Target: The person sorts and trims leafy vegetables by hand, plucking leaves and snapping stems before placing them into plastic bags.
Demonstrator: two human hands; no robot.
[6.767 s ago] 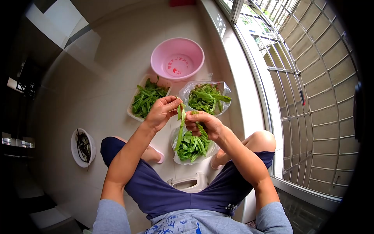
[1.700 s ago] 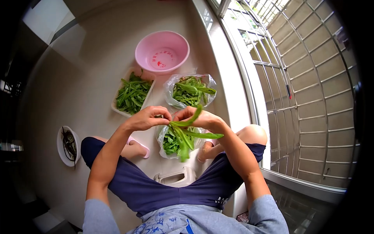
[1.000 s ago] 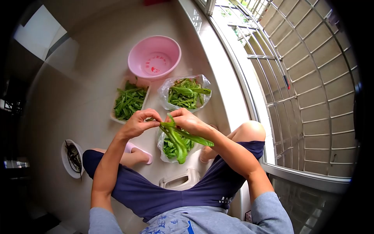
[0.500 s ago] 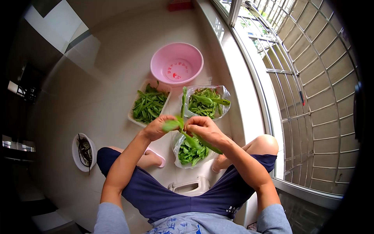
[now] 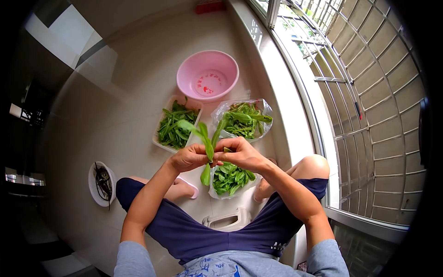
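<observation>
Between my hands stands a leafy green plant [image 5: 208, 147], its leaves fanning upward and one leaf hanging below. My left hand [image 5: 190, 158] pinches its base from the left. My right hand [image 5: 241, 154] is closed at the same spot, fingertips touching the stem. Just below my hands lies a plastic bag of green leaves [image 5: 230, 179]. Beyond them are a second plastic bag of greens [image 5: 243, 121] on the right and a light tray [image 5: 164, 147] heaped with long leaves on the left.
A pink basin [image 5: 207, 76] stands at the back. To the left is a white basket [image 5: 96, 191] with dark stringy stems. A beige stool [image 5: 228, 220] shows between the legs. Along the right run a ledge [image 5: 295, 113] and a window with metal bars. Something red [image 5: 210, 7] lies far back.
The plant has turned from hanging down over the near bag to pointing mostly upward. My hands are still together around its base, now slightly lower. The camera view has shifted.
</observation>
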